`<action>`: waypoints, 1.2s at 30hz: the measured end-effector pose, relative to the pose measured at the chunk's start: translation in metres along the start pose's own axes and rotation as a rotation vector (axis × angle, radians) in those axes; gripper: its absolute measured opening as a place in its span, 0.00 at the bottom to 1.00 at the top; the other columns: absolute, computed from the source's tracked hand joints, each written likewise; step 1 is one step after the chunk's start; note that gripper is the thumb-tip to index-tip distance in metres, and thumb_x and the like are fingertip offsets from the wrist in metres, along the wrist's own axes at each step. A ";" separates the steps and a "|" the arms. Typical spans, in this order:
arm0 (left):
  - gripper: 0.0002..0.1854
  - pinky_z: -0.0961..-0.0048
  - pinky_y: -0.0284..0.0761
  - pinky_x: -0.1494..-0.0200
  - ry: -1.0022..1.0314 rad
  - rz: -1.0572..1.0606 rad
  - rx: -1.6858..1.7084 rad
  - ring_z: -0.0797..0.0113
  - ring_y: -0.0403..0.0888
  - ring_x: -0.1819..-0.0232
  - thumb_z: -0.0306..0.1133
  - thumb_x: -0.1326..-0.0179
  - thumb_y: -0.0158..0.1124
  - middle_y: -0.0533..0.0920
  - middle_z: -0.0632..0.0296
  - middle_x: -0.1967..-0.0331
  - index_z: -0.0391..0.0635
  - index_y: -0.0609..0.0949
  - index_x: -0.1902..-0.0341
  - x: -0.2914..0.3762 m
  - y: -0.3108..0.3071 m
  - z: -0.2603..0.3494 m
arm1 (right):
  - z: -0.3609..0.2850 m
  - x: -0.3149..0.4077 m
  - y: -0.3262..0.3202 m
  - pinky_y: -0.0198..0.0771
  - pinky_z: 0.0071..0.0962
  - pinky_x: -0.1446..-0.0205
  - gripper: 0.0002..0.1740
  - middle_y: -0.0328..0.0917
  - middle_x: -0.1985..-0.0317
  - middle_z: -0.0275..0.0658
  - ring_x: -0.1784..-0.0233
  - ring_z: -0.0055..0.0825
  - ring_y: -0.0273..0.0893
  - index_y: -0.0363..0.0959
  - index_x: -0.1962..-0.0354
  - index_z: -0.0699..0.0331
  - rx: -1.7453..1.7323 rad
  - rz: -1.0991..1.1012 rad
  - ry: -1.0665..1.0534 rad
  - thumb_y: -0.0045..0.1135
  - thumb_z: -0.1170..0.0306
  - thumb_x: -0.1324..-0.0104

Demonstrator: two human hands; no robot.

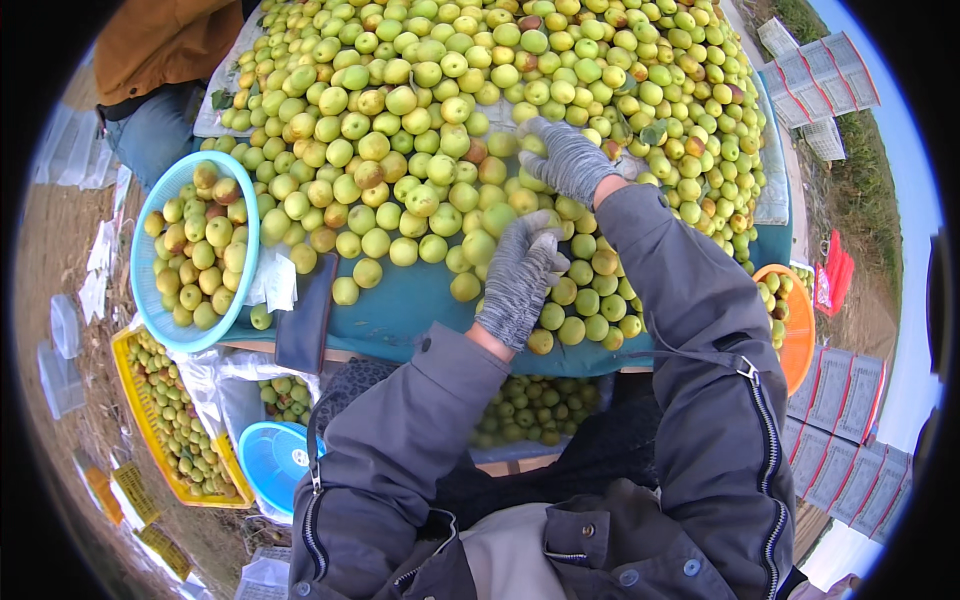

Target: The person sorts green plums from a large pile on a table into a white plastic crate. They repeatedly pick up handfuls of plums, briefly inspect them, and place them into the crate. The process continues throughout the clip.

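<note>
A broad heap of small green-yellow jujubes (pixel 420 150), some with brown-red patches, lies on a teal cloth (pixel 390 315) before me. I wear grey knitted gloves on both hands. My right hand (pixel 566 161) reaches into the middle of the heap, with a jujube (pixel 533 145) between its thumb and fingers. Nearer to me, my left hand (pixel 517 277) has curled fingers among the fruit; its palm is hidden, so whether it holds any cannot be told. Loose jujubes (pixel 589 300) lie under and beside my forearms, close to the table's front edge.
A light-blue basket (pixel 139 255) of jujubes stands at left, beside a dark phone-like case (pixel 304 315) and white paper (pixel 276 283). Below are a yellow crate (pixel 244 487) and a blue basin (pixel 262 457). An orange basket (pixel 801 330) stands right. Another person's brown sleeve (pixel 161 45) shows upper left.
</note>
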State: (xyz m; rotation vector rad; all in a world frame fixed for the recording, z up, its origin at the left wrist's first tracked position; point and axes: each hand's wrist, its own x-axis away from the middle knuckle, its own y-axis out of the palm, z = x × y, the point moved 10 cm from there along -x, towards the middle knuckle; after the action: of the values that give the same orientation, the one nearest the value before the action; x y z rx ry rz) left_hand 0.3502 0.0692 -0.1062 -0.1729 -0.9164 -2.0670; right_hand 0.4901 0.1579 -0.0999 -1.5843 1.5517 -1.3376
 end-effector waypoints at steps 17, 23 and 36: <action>0.15 0.75 0.72 0.53 0.262 0.153 -0.039 0.72 0.74 0.56 0.35 0.33 0.53 0.74 0.62 0.53 0.44 0.69 0.46 -0.005 -0.030 0.011 | 0.009 -0.062 -0.003 0.73 0.43 0.48 0.20 0.78 0.53 0.43 0.45 0.40 0.75 0.71 0.47 0.57 0.484 -0.066 0.162 0.51 0.66 0.38; 0.21 0.70 0.77 0.53 0.038 0.188 0.352 0.65 0.76 0.54 0.41 0.31 0.50 0.71 0.53 0.47 0.45 0.66 0.40 -0.008 -0.037 0.006 | -0.022 0.011 -0.033 0.72 0.36 0.49 0.24 0.78 0.55 0.49 0.52 0.42 0.78 0.72 0.49 0.64 -0.003 0.159 -0.003 0.56 0.58 0.38; 0.07 0.83 0.59 0.87 0.153 0.164 0.493 0.78 0.65 0.88 0.32 0.37 0.56 0.73 0.64 0.81 0.44 0.73 0.60 0.003 -0.038 0.038 | -0.140 -0.031 -0.024 0.75 0.37 0.60 0.08 0.79 0.63 0.42 0.59 0.37 0.79 0.78 0.65 0.58 0.356 0.483 -0.434 0.51 0.71 0.40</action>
State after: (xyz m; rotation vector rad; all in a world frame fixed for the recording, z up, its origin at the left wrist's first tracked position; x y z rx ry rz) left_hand 0.3123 0.1066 -0.0976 0.1663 -1.2389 -1.6252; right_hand 0.3788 0.2275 -0.0368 -1.0929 1.2353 -0.8696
